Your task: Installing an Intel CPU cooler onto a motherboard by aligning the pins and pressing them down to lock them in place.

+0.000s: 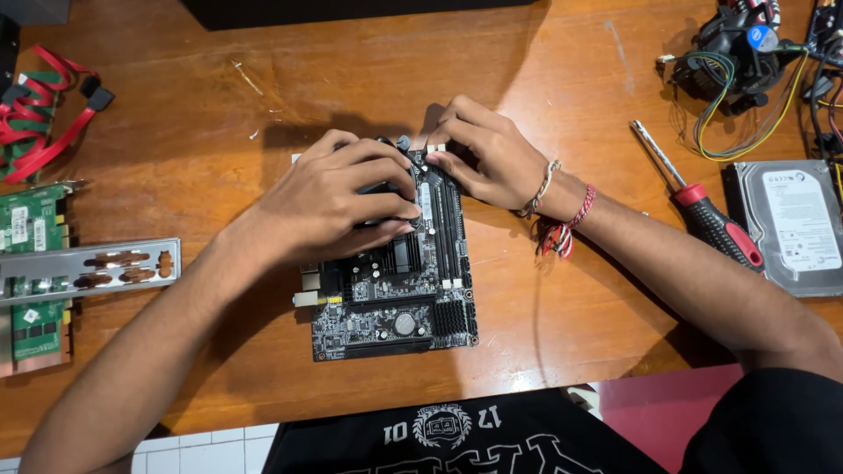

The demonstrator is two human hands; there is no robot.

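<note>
We see the motherboard [395, 281] lying flat on the bench [544, 333], so both hands can press from above. The left hand [338, 202] grip is clamped over its upper part; the right hand [483, 154] pinches the memory slot's far end. Right of that grip lie a screwdriver [702, 211] and hard drive [795, 228]. No containers show.

The bench [544, 79] is brown wood, smooth with a dull shine and some pale scratches. The motherboard [391, 303] is matt black board with small shiny metal parts. The screwdriver [694, 206] has a bright metal shaft and a red and black plastic handle. The hard drive [790, 228] and the slotted plate [88, 268] are grey metal.
</note>
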